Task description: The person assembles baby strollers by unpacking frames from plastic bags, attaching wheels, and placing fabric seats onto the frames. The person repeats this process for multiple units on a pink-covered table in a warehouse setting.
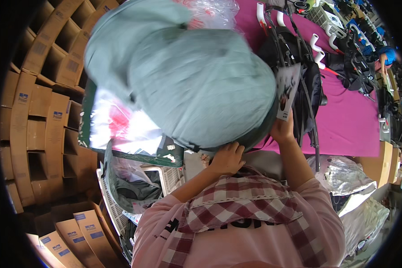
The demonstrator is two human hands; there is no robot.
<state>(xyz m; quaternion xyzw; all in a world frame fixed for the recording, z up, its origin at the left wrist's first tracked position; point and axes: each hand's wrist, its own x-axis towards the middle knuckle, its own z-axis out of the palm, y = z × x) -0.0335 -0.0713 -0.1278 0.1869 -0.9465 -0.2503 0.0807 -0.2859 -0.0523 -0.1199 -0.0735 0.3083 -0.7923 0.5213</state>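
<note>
A large grey-green fabric stroller canopy (201, 85) fills the middle of the head view, its left part smeared by motion. My left hand (229, 158) is closed on the canopy's near edge, fingers curled over the dark rim. Just right of the canopy, my right hand (282, 128) is closed at the lower end of an upright printed leaflet (288, 89). The right fingers are partly hidden behind it. Beside the leaflet lies a folded black stroller frame (306, 82) with white curved handles.
A pink-covered table (348, 120) carries more folded frames. Clear plastic bags (120, 120) lie on a green-edged surface at left. Stacked cardboard boxes (44, 102) line the left side. A white crate (114, 205) with grey-green fabric stands low left; wrapped bundles (344, 174) lie low right.
</note>
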